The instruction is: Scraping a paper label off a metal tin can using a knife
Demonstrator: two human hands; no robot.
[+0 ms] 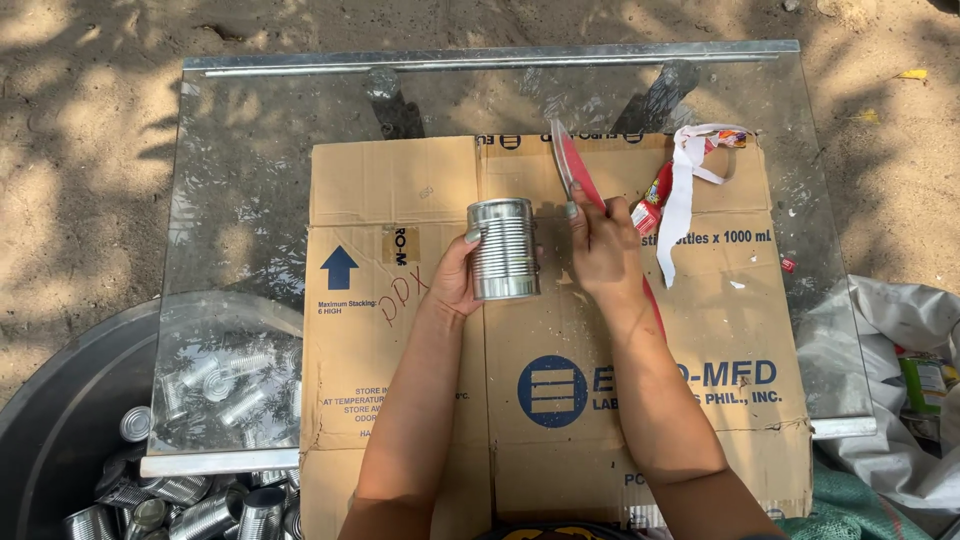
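Head view, looking down on a flattened cardboard sheet (560,400) laid over a glass tabletop (240,200); all positions are given relative to that sheet.

Nearest the viewer, off the sheet's near-left corner and partly under the glass, a dark round tub (60,410) holds a heap of bare metal cans (190,500). Off the near-right corner lies crumpled white sacking (900,400).

Over the middle of the sheet, both forearms reach away from the viewer. The left hand (455,280) is wrapped around a ribbed, unlabelled tin can (503,249), gripping it from its left side; the can stands with its long axis roughly upright, slightly tilted, its open-looking rim toward the camera. The right hand (603,250) sits just right of the can, close to it but apparently not touching, its fingers pinched on a long red-and-white label strip (578,175) that runs from under the wrist toward the sheet's far edge. The left hand is thus the one on the can; the right lies beside it.

Farther out, near the sheet's far-right edge, lie torn label scraps (680,195), white and red. Beyond the glass is sandy ground (90,100).
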